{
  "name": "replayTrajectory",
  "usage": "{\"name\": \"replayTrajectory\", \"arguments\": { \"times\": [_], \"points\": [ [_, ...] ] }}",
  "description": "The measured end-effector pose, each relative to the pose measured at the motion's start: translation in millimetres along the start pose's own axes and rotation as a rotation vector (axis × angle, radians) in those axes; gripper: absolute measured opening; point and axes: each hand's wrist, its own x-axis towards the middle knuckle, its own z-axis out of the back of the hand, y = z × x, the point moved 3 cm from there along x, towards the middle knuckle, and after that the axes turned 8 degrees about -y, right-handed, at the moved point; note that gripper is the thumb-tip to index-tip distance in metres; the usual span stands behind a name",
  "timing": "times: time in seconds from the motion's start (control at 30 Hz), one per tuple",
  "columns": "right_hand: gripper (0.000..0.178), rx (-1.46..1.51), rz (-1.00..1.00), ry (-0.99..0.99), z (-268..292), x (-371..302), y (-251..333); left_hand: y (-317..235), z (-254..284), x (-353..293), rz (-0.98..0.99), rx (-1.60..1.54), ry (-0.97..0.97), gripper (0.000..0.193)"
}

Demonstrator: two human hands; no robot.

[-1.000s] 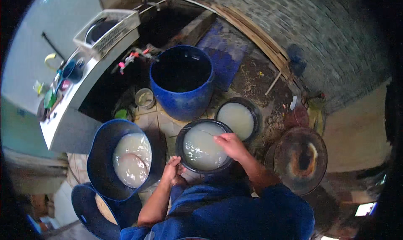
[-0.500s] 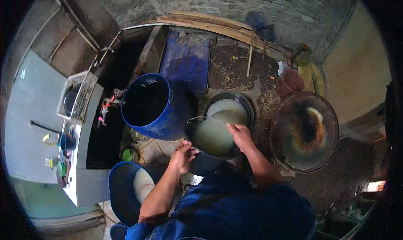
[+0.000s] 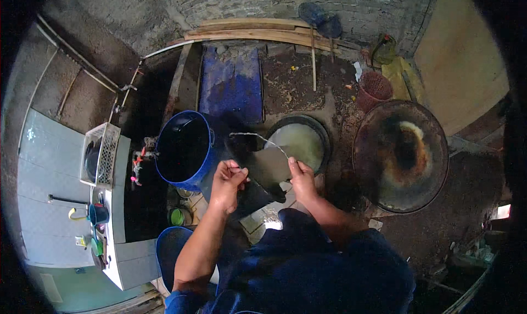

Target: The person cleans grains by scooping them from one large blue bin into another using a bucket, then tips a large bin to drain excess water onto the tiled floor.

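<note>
Both my hands hold a dark bucket (image 3: 250,202) with a twisted wire handle (image 3: 258,134). My left hand (image 3: 226,185) is closed at the bucket's left side, thumb and fingers pinched at its rim. My right hand (image 3: 302,179) is closed on the right end of the wire handle. Greyish cloudy liquid shows in the bucket's mouth, which looks tilted; its inside is partly in shadow. Just beyond stands a round dark tub (image 3: 328,144) with pale cloudy liquid, partly hidden by the bucket and my right hand.
A large blue barrel (image 3: 186,183) with dark contents stands left. Another blue bucket (image 3: 164,242) is by my left forearm. A wide rusty pan (image 3: 379,160) and a red basket (image 3: 375,89) sit right. A tiled counter (image 3: 123,259) runs along the left.
The bucket has tipped and moved slightly left, off the tub, so more of the tub's liquid shows. Both hands have shifted left and a little farther away. The whole view has shifted too.
</note>
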Motion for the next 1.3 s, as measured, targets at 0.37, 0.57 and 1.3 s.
{"name": "replayTrajectory", "arguments": {
  "times": [0.37,0.57,1.3],
  "points": [
    [0.037,0.361,-0.058,-0.083,-13,-3,-16,-55,-53,0,-0.457,0.577,0.063,0.024],
    [0.045,0.377,-0.138,-0.075,-38,-17,-18,-98,-51,-48,-0.533,0.838,0.068,0.024],
    [0.067,-0.458,-0.337,1.195,-250,-156,-113,76,352,-272,-0.453,-0.763,-0.847,0.025]
  ]
}}
